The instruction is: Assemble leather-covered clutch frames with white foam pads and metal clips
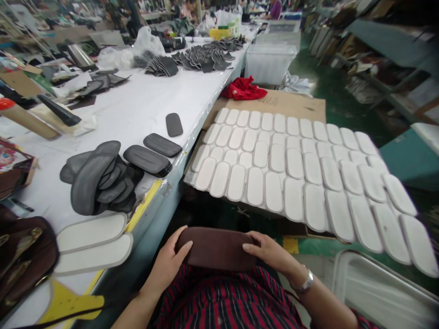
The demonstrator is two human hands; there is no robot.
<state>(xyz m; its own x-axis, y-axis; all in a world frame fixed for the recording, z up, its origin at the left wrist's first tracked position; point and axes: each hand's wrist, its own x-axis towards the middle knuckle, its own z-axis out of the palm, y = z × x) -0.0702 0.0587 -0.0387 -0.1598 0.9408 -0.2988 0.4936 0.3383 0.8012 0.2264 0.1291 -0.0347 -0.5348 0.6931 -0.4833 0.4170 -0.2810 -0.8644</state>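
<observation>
A dark brown, leather-like oblong panel (217, 249) with rounded ends lies level in front of my striped shirt. Its left end is gripped by my left hand (173, 253), thumb on top and fingers around the edge. My right hand (265, 249) holds the opposite end the same way, with a metal watch on the wrist. To the left on the table, two white oblong pieces (94, 244) lie side by side. Beyond them sit a heap of dark grey oblong pieces (103, 178) and a small stack of similar dark grey pieces (147, 160).
Rows of white oblong pieces (295, 160) overlap on a board at right. The white table (137, 100) runs away on the left, with a brown bag (25, 260) at its near corner. Farther back are a red cloth (245, 88) and a clear plastic bin (269, 61).
</observation>
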